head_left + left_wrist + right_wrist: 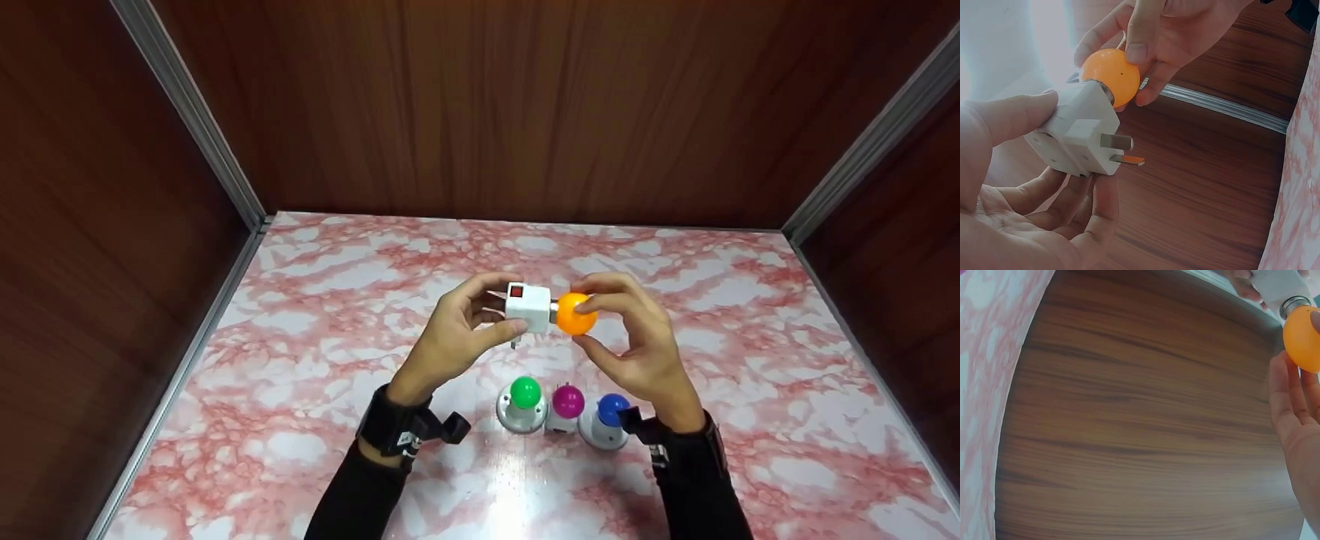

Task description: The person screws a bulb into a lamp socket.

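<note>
My left hand [457, 330] grips a white plug-in lamp socket [528, 306] with a red switch on one face, thumb on the near side and fingers behind. Metal plug prongs [1120, 142] stick out of the socket in the left wrist view. With thumb and fingertips my right hand [634, 337] pinches an orange light bulb [576, 315]. The bulb's metal screw base [1294, 305] sits at the socket's mouth, part of its thread showing. Both are held up above the table, bulb pointing right in the head view.
On the pink-and-white marbled table [337, 300], nearer me, stand a green bulb [526, 392] on a round white base, a magenta bulb [568, 402] on a white block, and a blue bulb [613, 410] on a round base. Brown wood-grain panels [480, 112] wall the back and sides.
</note>
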`<state>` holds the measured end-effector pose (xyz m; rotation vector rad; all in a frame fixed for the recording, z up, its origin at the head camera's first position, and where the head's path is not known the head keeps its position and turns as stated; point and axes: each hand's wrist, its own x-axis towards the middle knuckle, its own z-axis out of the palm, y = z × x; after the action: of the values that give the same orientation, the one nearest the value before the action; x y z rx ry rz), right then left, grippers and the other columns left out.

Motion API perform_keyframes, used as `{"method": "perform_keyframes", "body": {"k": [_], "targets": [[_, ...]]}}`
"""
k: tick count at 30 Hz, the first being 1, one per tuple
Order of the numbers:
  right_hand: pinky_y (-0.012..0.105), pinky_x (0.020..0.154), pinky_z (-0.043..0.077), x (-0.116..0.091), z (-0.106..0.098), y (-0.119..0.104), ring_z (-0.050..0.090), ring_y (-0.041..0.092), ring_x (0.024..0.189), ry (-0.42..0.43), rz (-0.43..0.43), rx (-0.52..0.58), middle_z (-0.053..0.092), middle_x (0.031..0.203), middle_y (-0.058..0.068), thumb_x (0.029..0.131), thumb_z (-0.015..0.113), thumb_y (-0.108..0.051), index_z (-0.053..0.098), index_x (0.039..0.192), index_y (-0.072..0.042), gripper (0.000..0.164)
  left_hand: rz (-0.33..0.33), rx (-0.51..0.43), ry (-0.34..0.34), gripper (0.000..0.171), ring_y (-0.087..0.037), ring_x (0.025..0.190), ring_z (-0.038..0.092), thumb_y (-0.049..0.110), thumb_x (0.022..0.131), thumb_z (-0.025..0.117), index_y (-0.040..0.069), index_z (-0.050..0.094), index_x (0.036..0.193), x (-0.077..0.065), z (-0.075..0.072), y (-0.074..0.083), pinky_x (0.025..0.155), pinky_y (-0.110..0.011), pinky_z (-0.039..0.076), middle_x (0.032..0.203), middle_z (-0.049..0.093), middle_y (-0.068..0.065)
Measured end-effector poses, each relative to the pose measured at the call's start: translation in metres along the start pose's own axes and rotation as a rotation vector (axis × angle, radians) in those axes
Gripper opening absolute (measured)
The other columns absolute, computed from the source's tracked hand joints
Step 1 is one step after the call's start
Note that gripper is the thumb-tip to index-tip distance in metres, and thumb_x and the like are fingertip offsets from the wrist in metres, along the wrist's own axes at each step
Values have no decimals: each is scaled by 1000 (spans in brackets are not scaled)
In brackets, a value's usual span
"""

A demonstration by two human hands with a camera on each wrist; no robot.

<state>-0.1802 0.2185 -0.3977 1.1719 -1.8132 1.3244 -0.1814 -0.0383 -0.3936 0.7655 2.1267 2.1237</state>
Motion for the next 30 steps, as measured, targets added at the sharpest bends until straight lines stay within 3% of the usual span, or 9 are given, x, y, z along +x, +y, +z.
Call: {"method": "perform_keyframes", "body": {"k": [9,17,30], "targets": [[26,109,59,0,-1,-2,67,24,120,-13,63,108,64,123,30,74,79,22,66,114,13,43,39,19,-7,53,-22,111,68,9,92,82,5,62,141,1,1,0,98,-25,60,130,68,-18],[27,112,58,-1,-3,-3,68,22,121,-22,135,131,65,124,27,73,75,25,64,120,14,50,51,11,-1,55,-22,115,67,6,90,84,4,62,140,0,1,-1,100,-27,60,131,67,-18],[26,110,59,-1,-4,-3,68,22,120,-22,101,152,63,124,29,70,75,29,64,115,15,48,12,-11,-9,54,-22,106,70,7,92,82,0,60,141,-1,3,-1,94,-25,62,128,66,-21]]}}
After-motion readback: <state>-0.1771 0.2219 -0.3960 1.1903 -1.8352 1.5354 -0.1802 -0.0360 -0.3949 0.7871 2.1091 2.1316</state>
